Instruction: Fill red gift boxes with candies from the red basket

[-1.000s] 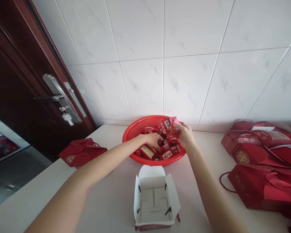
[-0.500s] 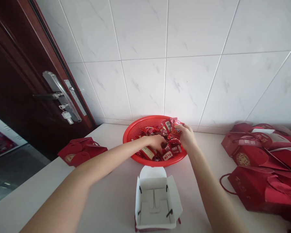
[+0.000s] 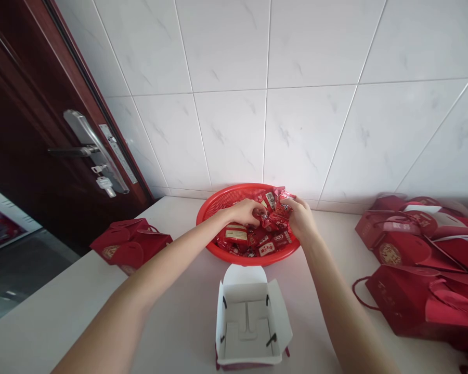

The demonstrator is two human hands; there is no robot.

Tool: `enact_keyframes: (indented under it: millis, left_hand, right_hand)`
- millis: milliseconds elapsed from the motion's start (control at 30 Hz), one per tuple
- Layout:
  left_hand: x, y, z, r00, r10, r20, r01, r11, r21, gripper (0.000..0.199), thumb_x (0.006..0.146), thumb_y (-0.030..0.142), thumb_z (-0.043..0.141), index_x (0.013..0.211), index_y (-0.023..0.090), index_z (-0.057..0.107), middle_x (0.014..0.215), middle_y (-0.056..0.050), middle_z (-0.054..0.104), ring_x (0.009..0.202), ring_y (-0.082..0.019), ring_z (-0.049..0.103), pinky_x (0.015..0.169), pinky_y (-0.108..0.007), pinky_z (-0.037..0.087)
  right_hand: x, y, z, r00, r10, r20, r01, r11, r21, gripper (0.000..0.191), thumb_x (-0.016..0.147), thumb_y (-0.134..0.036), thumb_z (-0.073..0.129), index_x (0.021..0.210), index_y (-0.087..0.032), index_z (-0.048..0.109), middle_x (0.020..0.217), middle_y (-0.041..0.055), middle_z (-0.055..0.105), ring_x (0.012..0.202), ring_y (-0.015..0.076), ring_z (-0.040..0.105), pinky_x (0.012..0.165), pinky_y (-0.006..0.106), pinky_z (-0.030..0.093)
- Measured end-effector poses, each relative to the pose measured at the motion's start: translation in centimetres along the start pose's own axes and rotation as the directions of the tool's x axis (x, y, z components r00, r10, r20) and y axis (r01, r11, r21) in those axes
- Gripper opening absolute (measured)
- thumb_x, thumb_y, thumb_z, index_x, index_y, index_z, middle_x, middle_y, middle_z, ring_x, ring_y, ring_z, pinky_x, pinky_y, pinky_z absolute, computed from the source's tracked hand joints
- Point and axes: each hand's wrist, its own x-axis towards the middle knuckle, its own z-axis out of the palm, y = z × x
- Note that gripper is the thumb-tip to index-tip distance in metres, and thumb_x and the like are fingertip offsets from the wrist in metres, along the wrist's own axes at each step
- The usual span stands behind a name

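Observation:
A red plastic basket point(image 3: 214, 205) full of red-wrapped candies point(image 3: 267, 248) stands against the tiled wall. Over the left part of the candies, my left hand point(image 3: 249, 212) has its fingers curled around a small red-wrapped candy. My right hand point(image 3: 300, 215) is at the basket's right rim, thumb and fingers closed on several shiny red candy packets point(image 3: 283, 205). Nearer to me sits an open box point(image 3: 251, 319), white inside, its flaps spread and its floor bare.
A closed red gift box point(image 3: 130, 241) stands at the left edge of the white table point(image 3: 171, 322). Several red gift boxes point(image 3: 417, 296) with cord handles crowd the right side. Beyond the table at left is a dark red door point(image 3: 31, 104) with keys point(image 3: 105, 182) in its lock.
My left hand has lifted slightly and shifted away from me over the candies, uncovering a gold-and-red packet. My right hand stays at the basket's right rim with its packets.

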Motion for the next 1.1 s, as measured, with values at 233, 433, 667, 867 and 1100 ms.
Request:
enact_keyframes:
  millis: [233, 433, 667, 867, 1100]
  left_hand:
    - [0.1, -1.2, -0.3, 0.998, -0.046, -0.034, 0.04, 0.987, -0.153, 0.036, 0.076, 0.03, 0.075, 0.11, 0.02, 0.076, 0.101, -0.003, 0.077, 0.089, -0.021, 0.068, 0.077, -0.028, 0.05]
    - [-0.1, -1.4, -0.8, 0.987, -0.156, -0.027, 0.134, 0.914, -0.382, 0.042, 0.082, 0.031, 0.072, 0.121, 0.016, 0.072, 0.084, -0.004, 0.076, 0.066, -0.017, 0.064, 0.062, -0.028, 0.049]
    - [-0.1, -1.5, -0.8, 0.987, -0.15, -0.05, 0.111, 0.884, -0.454, 0.031, 0.071, 0.039, 0.082, 0.094, 0.018, 0.081, 0.071, -0.001, 0.072, 0.056, -0.014, 0.053, 0.056, -0.026, 0.042]
    - [0.0, -1.9, -0.7, 0.99, -0.087, -0.11, 0.024, 0.878, -0.478, 0.032, 0.064, 0.047, 0.085, 0.071, 0.017, 0.078, 0.062, 0.001, 0.066, 0.053, -0.012, 0.046, 0.052, -0.026, 0.035]
    - [0.5, -2.8, -0.8, 0.978, -0.067, -0.199, -0.05, 0.847, -0.529, 0.036, 0.068, 0.051, 0.082, 0.063, 0.017, 0.071, 0.056, 0.002, 0.06, 0.048, -0.011, 0.044, 0.049, -0.025, 0.033]
  right_hand:
    - [0.0, 0.0, 0.1, 1.0, -0.007, -0.007, 0.007, 1.0, 0.012, 0.017, 0.052, -0.021, 0.078, 0.066, -0.021, 0.069, 0.062, -0.0004, 0.073, 0.059, 0.0186, 0.066, 0.056, 0.031, 0.055]
    - [0.1, 0.1, 0.0, 1.0, -0.007, 0.008, 0.007, 1.0, 0.029, 0.02, 0.051, -0.021, 0.078, 0.068, -0.022, 0.067, 0.066, -0.0004, 0.076, 0.064, 0.0212, 0.07, 0.059, 0.032, 0.058]
    - [0.1, 0.0, -0.1, 1.0, 0.001, 0.02, -0.002, 0.999, 0.038, 0.019, 0.053, -0.02, 0.078, 0.068, -0.021, 0.067, 0.065, 0.0011, 0.074, 0.068, 0.0242, 0.073, 0.061, 0.034, 0.059]
    - [0.2, 0.1, 0.0, 1.0, 0.002, 0.015, -0.003, 0.999, 0.044, 0.018, 0.052, -0.019, 0.078, 0.067, -0.022, 0.068, 0.065, -0.0002, 0.075, 0.062, 0.0211, 0.07, 0.06, 0.033, 0.059]
    - [0.2, 0.1, 0.0, 1.0, 0.009, 0.011, -0.01, 0.998, 0.054, 0.019, 0.052, -0.019, 0.078, 0.068, -0.022, 0.069, 0.062, -0.0018, 0.073, 0.058, 0.02, 0.068, 0.057, 0.033, 0.058]
